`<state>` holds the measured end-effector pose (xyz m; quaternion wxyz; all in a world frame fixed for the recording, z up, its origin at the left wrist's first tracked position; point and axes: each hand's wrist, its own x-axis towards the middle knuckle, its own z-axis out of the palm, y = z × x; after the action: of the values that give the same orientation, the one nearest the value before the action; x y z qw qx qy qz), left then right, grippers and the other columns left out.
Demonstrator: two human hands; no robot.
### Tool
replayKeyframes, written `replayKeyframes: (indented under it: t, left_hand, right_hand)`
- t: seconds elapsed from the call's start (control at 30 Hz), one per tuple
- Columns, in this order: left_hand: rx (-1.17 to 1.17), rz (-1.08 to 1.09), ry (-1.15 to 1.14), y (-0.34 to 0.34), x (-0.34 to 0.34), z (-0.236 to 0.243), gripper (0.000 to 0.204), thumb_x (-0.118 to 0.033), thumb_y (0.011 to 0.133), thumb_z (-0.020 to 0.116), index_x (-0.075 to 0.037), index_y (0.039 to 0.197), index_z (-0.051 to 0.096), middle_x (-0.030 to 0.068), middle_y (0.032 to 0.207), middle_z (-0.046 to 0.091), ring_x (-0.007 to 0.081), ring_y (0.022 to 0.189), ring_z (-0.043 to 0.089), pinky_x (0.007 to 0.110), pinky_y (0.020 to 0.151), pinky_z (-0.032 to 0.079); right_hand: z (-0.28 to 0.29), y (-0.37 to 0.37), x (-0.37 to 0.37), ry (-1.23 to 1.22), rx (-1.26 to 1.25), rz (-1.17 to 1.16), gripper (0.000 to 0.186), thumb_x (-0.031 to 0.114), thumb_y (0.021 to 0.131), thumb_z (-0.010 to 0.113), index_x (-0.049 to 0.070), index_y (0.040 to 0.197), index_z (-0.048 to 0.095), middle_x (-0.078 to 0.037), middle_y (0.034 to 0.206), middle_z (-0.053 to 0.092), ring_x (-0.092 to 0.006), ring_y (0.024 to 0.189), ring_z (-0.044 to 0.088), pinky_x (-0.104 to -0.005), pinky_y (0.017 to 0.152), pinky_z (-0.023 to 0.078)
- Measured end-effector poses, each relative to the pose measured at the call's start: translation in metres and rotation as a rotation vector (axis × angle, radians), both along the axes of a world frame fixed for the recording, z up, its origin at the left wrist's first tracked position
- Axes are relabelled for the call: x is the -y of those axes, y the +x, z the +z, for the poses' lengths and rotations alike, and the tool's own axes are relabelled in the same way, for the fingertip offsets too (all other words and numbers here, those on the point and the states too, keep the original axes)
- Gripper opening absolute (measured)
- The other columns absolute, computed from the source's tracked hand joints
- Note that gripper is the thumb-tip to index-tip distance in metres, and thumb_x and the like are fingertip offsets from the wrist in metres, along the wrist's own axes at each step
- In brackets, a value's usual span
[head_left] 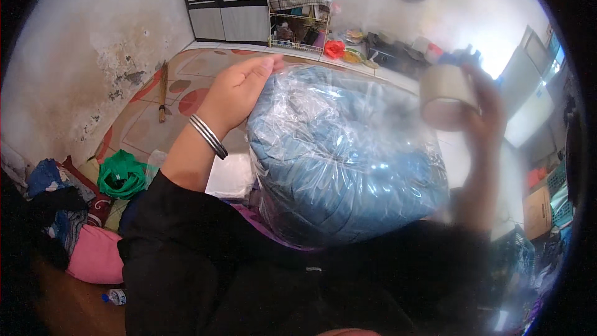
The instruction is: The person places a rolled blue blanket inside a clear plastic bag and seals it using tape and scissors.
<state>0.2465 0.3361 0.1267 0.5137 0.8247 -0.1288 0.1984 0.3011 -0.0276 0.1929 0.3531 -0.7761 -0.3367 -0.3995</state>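
A clear plastic bag [348, 155] packed with folded blue cloth rests against my front, its wrinkled film shining. My left hand [242, 87] holds the bag's upper left edge, thumb on top and fingers reaching behind the far side, partly hidden. Raised beyond the bag's right side, my right hand [488, 109] grips a wide roll of pale packing tape [444, 96]. A blue part [463, 56] shows above the roll, too blurred to make out. Motion and haze smear this hand and the tape.
White folded sheets [230, 176] lie left of the bag. A green plastic bag [121, 173], clothes and a pink cushion [96, 254] are heaped at left. A hand broom [163, 93] lies by the wall. A wire rack [298, 28] stands beside the cabinet [233, 22] at the back.
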Motion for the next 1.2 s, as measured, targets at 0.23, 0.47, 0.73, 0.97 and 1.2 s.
replayKeyframes:
  t: [0.23, 0.47, 0.73, 0.97, 1.2]
  left_hand:
    - [0.228, 0.009, 0.209, -0.021, 0.014, 0.011, 0.042, -0.028, 0.097, 0.036, 0.002, 0.12, 0.055, 0.0165, 0.123, 0.056, 0.0231, 0.115, 0.051, 0.032, 0.099, 0.035]
    - [0.073, 0.206, 0.656, -0.047, 0.025, 0.031, 0.054, -0.042, 0.094, 0.038, 0.001, 0.125, 0.05, 0.0159, 0.129, 0.05, 0.0288, 0.126, 0.041, 0.051, 0.107, 0.019]
    - [0.172, 0.156, 0.777, -0.05, 0.072, 0.042, 0.064, -0.049, 0.092, 0.039, 0.004, 0.128, 0.044, 0.0209, 0.135, 0.042, 0.034, 0.129, 0.036, 0.051, 0.106, 0.024]
    - [0.058, 0.056, 0.902, -0.041, 0.08, 0.047, 0.058, -0.041, 0.093, 0.04, 0.001, 0.133, 0.039, 0.0213, 0.139, 0.036, 0.0346, 0.132, 0.03, 0.046, 0.108, 0.021]
    - [0.05, -0.026, 0.97, -0.028, 0.085, 0.043, 0.064, -0.045, 0.093, 0.037, 0.0, 0.138, 0.03, 0.02, 0.144, 0.029, 0.0338, 0.135, 0.024, 0.048, 0.109, 0.017]
  right_hand:
    - [-0.003, -0.001, 0.005, 0.019, -0.026, -0.009, 0.046, -0.007, 0.066, 0.048, 0.004, 0.109, 0.06, -0.013, 0.109, 0.063, -0.0222, 0.105, 0.058, -0.0333, 0.095, 0.042]
    - [-0.008, -0.009, 0.001, -0.048, -0.026, -0.085, 0.048, -0.006, 0.062, 0.051, 0.004, 0.109, 0.06, -0.015, 0.104, 0.062, -0.0241, 0.099, 0.06, -0.0328, 0.089, 0.044]
    - [-0.026, -0.001, 0.009, 0.122, -0.145, 0.049, 0.051, -0.006, 0.064, 0.049, 0.005, 0.113, 0.059, -0.012, 0.104, 0.061, -0.022, 0.099, 0.059, -0.0323, 0.088, 0.045]
    - [-0.038, 0.0, 0.008, 0.178, -0.34, 0.058, 0.051, -0.005, 0.078, 0.051, 0.009, 0.127, 0.047, -0.01, 0.101, 0.06, -0.0155, 0.095, 0.057, -0.0277, 0.084, 0.044]
    - [-0.05, 0.003, 0.018, 0.248, -0.492, 0.139, 0.05, -0.003, 0.08, 0.053, 0.005, 0.129, 0.044, -0.011, 0.11, 0.057, -0.0175, 0.104, 0.053, -0.0284, 0.091, 0.04]
